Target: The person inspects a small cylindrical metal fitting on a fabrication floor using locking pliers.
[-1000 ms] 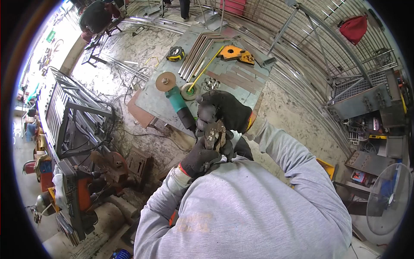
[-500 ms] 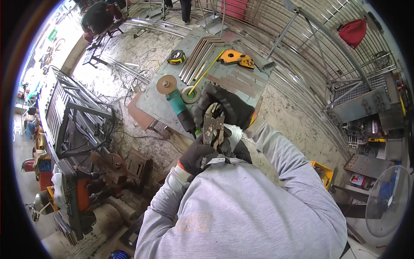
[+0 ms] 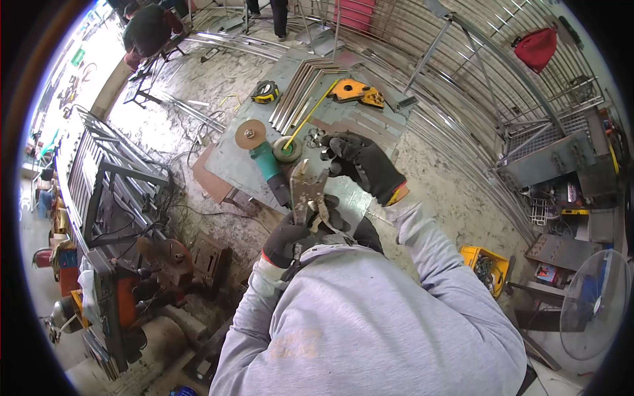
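Observation:
Both my hands wear dark gloves. My left hand (image 3: 286,243) is wrapped round the lower part of worn metal locking pliers (image 3: 307,198), whose end points up over the table's near edge. To the right and above it, my right hand (image 3: 362,165) is closed, with fingertips at a small shiny metal piece (image 3: 317,137) too small to identify. Left of the pliers lies a teal angle grinder (image 3: 266,162) with a brown disc (image 3: 250,134). Beside the grinder is a round disc with a green centre (image 3: 286,149), and a yellow strip (image 3: 310,115) extends from it.
On the metal table (image 3: 228,155) lie a tape measure (image 3: 265,92), bent metal bars (image 3: 300,89) and orange magnetic-looking holders (image 3: 356,91). A yellow bin (image 3: 485,267) stands right. Metal frames (image 3: 109,191) lean left. A person (image 3: 146,30) sits at the far left.
My right hand has moved away from the pliers, up and to the right, and now has a small metal piece at its fingertips. My left hand has shifted slightly left with the pliers.

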The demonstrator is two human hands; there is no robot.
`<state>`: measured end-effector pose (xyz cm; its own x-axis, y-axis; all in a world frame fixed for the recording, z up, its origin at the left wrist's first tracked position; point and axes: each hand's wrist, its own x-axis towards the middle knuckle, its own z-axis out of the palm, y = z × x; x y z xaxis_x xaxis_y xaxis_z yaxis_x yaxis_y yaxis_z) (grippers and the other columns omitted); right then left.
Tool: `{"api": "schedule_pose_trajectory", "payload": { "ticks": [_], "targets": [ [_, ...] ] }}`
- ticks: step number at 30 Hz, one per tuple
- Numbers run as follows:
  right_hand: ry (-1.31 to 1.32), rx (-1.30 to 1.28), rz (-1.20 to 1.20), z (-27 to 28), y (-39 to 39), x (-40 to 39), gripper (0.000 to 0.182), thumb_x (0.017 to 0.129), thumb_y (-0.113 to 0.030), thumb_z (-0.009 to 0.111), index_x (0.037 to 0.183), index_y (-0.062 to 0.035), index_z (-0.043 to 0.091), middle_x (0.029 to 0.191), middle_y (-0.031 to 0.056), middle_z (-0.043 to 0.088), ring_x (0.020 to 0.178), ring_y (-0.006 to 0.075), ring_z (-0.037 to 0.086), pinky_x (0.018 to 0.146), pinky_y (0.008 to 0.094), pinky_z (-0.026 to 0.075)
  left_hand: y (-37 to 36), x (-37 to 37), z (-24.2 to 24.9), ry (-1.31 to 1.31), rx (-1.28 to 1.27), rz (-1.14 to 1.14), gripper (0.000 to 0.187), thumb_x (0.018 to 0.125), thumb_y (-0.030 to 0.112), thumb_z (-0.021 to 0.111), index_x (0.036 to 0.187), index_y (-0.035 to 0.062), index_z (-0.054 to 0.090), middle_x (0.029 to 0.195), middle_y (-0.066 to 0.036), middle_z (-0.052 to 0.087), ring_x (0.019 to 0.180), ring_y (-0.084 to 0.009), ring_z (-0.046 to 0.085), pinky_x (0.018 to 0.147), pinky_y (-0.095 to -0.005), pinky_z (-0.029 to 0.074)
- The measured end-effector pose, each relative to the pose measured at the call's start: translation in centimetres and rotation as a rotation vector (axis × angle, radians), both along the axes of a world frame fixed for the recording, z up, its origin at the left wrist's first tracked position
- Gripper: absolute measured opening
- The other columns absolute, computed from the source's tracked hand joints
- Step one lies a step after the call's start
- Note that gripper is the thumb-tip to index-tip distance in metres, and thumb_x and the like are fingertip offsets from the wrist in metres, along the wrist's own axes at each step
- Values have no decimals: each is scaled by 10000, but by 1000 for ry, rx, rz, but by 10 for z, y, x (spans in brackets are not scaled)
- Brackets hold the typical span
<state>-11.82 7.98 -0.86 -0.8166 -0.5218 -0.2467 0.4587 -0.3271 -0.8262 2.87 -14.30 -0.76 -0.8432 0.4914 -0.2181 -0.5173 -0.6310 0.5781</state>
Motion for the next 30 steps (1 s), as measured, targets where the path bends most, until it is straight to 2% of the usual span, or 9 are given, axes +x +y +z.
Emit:
{"api": "schedule_pose_trajectory", "payload": {
  "ticks": [3, 6, 9, 11, 17, 20, 24, 26, 30],
  "targets": [
    [-128, -249, -127, -20, -2, 11, 281, 1078, -263, 597, 1275, -71, 655, 1113, 64, 691, 918, 195, 697, 900, 417, 599, 0, 6, 0, 166, -194, 55, 764, 774, 144, 627, 1487, -78, 467, 1303, -231, 667, 1234, -340, 658, 1140, -433, 477],
    [-201, -406, -166, -31, -6, 17, 287, 1080, -263, 585, 1275, -63, 648, 1140, 81, 682, 963, 217, 701, 948, 436, 586, 3, 8, -5, 20, -98, 108, 760, 789, 154, 637, 1491, -80, 462, 1305, -226, 666, 1239, -338, 656, 1135, -454, 479],
    [-164, -367, -210, -34, -8, 24, 295, 1089, -253, 560, 1258, -26, 644, 1132, 96, 682, 1015, 248, 704, 982, 448, 570, -6, 13, -30, 82, -113, 140, 698, 831, 125, 616, 1481, -82, 471, 1329, -212, 656, 1248, -325, 648, 1126, -430, 485],
    [-118, -377, -199, -37, -9, 25, 304, 1093, -250, 549, 1256, -10, 638, 1133, 100, 682, 1031, 260, 704, 1001, 452, 561, -16, 18, -59, 279, -546, 127, 651, 862, 94, 587, 1476, -90, 472, 1339, -202, 651, 1255, -317, 641, 1124, -414, 481],
    [-85, -352, -251, -30, -17, 33, 310, 1098, -235, 527, 1252, 13, 632, 1136, 100, 683, 1076, 284, 703, 1032, 469, 541, -5, 10, -8, 131, -84, 122, 526, 928, 78, 563, 1434, -59, 517, 1354, -156, 644, 1199, -228, 647, 1079, -366, 497],
    [-90, -384, -243, -28, -19, 33, 285, 1089, -206, 542, 1255, 6, 637, 1155, 108, 689, 1106, 291, 705, 1033, 473, 547, -6, 11, -22, 180, -181, 124, 648, 910, 165, 550, 1497, -89, 451, 1339, -212, 649, 1253, -312, 643, 1134, -415, 465],
    [-122, -334, -342, -20, -25, 38, 258, 1024, -80, 648, 1252, 40, 633, 1147, 138, 695, 1045, 300, 725, 1003, 463, 593, -4, 13, -12, 79, -212, 123, 668, 912, 188, 562, 1507, -89, 434, 1316, -221, 655, 1242, -317, 646, 1124, -420, 473],
    [-139, -350, -335, -19, -25, 38, 259, 1020, -56, 647, 1259, 39, 628, 1160, 139, 694, 1044, 301, 725, 1008, 462, 593, 1, 17, -5, 350, -341, 229, 648, 918, 211, 583, 1479, -87, 458, 1300, -209, 663, 1163, -311, 678, 1082, -421, 504],
    [-110, -353, -305, -27, -22, 38, 272, 1035, -30, 594, 1302, 5, 626, 1261, 173, 693, 1117, 323, 716, 1042, 473, 579, -26, 43, -93, 64, -402, 267, 594, 936, 233, 598, 1434, -76, 495, 1275, -196, 678, 1068, -293, 705, 1020, -397, 539]
  ]
}}
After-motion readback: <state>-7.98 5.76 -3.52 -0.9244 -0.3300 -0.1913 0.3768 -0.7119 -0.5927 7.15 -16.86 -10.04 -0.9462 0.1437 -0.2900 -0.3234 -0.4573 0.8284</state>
